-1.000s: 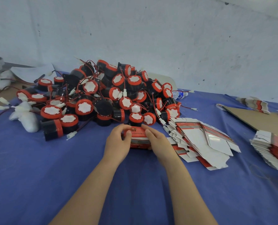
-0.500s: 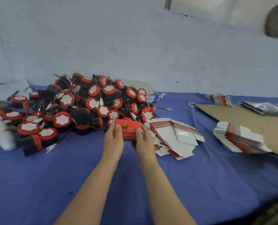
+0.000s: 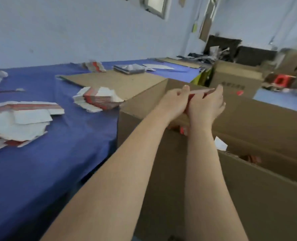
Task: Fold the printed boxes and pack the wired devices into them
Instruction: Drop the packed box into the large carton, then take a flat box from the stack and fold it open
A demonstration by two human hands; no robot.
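My left grip (image 3: 173, 101) and right grip (image 3: 205, 106) pinch the red box (image 3: 202, 91) over the open carton (image 3: 140, 108), apparently to stow it.

Blue-cloth table (image 3: 40, 162). Near left, sprawling stack of flat white-and-red printed box blanks (image 3: 17, 119); a tidier second stack (image 3: 97, 99) mid-table, just beside a flat brown cardboard sheet (image 3: 116, 80).

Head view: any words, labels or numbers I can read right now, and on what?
Far carton: a dark printed line on its front, too blurred to read.
Red box, held by left hand and right hand: no print legible.
Flat box stacks: red and white print, blurred, no words legible.
Nothing readable anywhere.
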